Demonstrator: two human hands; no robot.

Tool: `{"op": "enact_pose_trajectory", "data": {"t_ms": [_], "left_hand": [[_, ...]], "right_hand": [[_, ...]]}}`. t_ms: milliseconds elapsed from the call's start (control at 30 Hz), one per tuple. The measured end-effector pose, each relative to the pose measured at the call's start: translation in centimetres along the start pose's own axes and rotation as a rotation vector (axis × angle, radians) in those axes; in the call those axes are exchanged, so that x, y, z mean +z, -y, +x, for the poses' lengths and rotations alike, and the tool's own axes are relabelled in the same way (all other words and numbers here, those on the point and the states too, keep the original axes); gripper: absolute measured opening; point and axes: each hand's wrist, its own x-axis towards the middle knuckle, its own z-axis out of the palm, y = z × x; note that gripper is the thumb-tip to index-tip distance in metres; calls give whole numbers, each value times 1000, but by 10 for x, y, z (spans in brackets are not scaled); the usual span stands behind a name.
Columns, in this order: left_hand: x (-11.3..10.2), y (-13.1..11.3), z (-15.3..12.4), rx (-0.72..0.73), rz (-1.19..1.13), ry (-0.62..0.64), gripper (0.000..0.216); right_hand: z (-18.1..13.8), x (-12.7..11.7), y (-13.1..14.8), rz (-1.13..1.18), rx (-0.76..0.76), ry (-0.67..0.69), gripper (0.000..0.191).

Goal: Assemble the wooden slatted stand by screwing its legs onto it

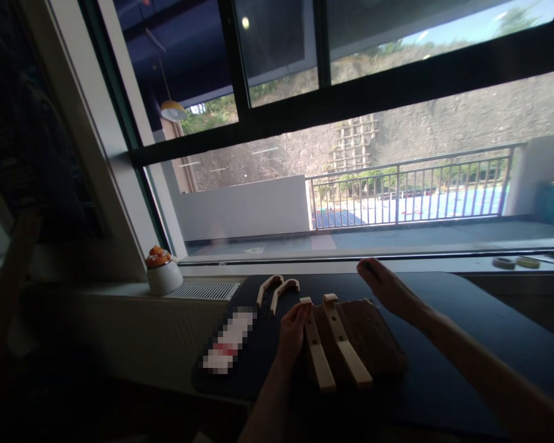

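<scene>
Wood pieces are lying on a dark table by a window. Two pale straight strips, the left strip and the right strip, are resting side by side on one brown board. Two curved wood pieces are sitting near the board, at 10 o'clock from it. One white and red packet is lying at 9 o'clock from the board. One white pot with an orange lid is standing on the sill, further off at 10 o'clock. Two tape rolls are lying well apart from the board, at 2 o'clock.

The left hand is curling half shut and its fingertips are pinching the far end of the left strip. The right hand is spreading open and flat, holding nothing, at 12 o'clock from the board. It is dim there, so it may be touching the board's far edge or just hanging over it.
</scene>
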Motion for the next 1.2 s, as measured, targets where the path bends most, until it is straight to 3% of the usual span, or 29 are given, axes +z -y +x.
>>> {"op": "enact_pose_trajectory", "data": {"t_ms": [133,267,700,1200], "left_hand": [[3,-8,-5,-59,-138,39,42],[3,-13,-9,-66,-138,80,38],[-1,-11,-12,-57,-119,122,37],[1,-16,-12,-73,-76,104,42]], "right_hand": [[-23,23,-3,-171,7,260,29],[-31,36,-4,-145,0,326,43],[-38,42,13,-403,5,222,30],[-39,44,10,-421,-14,162,29]]}}
